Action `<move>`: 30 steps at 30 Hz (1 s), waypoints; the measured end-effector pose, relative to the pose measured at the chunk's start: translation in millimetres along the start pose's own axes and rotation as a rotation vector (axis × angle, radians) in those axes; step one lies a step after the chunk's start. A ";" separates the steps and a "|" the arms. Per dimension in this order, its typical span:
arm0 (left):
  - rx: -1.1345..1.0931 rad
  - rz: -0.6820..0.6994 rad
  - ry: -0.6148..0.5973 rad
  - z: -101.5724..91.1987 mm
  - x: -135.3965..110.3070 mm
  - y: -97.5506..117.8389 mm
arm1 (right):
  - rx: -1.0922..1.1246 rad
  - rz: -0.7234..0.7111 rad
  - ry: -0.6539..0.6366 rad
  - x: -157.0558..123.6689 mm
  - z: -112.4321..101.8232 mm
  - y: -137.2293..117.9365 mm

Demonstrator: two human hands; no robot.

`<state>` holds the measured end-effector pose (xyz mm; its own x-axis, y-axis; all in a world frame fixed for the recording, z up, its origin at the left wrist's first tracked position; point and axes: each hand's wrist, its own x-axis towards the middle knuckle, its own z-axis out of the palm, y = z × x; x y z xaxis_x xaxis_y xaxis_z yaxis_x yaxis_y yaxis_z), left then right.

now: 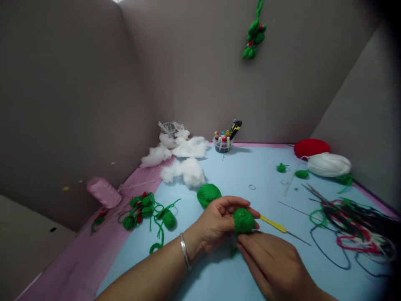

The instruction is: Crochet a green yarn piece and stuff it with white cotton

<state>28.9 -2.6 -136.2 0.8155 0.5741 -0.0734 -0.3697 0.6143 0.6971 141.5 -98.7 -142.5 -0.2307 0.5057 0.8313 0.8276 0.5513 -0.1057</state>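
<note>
My left hand (216,221) is closed around a small green crocheted ball (243,220), thumb and fingers wrapped about it just above the blue table mat (250,171). My right hand (272,263) lies below and to the right of it, fingertips pinched at the underside of the ball; what they pinch is hidden. A yellow-handled crochet hook (274,225) lies on the mat right behind the ball. A ball of green yarn (208,194) rests just beyond my left hand.
White stuffing (183,161) sits at the back left, a tub of small items (223,142) behind it. Finished green pieces (147,211) and a pink spool (103,192) lie left. Red yarn (311,147), white yarn (328,164), scissors (316,194) and tangled threads (354,230) are right.
</note>
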 end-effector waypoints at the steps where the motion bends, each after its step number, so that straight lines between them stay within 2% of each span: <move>1: 0.000 -0.002 0.019 0.7 -0.3 1.5 | 0.025 0.029 -0.005 -0.6 -0.2 0.0; 4: 0.014 0.017 0.071 5.0 -1.3 7.3 | 0.086 0.110 -0.022 -4.0 -1.0 1.6; 8: 0.043 0.159 0.133 8.6 -1.0 13.8 | 0.099 0.253 -0.036 -8.5 -3.2 9.1; 11: 0.063 0.221 0.173 6.3 0.9 14.8 | 0.110 0.447 -0.037 -10.5 -4.5 20.3; 15: 0.081 0.204 0.168 2.6 3.5 14.7 | 0.103 0.676 -0.016 -16.7 -5.6 40.0; 19: 0.154 0.192 0.198 2.2 5.6 16.9 | 0.180 1.018 -0.106 -20.5 -8.8 52.5; 21: 0.277 0.209 0.227 2.4 5.7 16.5 | 0.227 1.118 -0.177 -13.6 -10.2 50.7; 25: 0.427 0.268 0.255 2.2 2.5 11.7 | 0.269 1.127 -0.222 18.0 -7.1 36.4; 27: 0.525 0.283 0.266 1.1 1.0 9.8 | 0.370 1.169 -0.236 32.5 -3.0 32.4; 30: 0.581 0.252 0.272 -2.2 2.1 10.1 | 0.583 1.304 -0.278 42.8 1.5 35.3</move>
<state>25.9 6.0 -130.9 0.5671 0.8235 0.0175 -0.1723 0.0978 0.9802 160.0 -56.6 -111.4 0.3615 0.9202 -0.1501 0.2167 -0.2395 -0.9464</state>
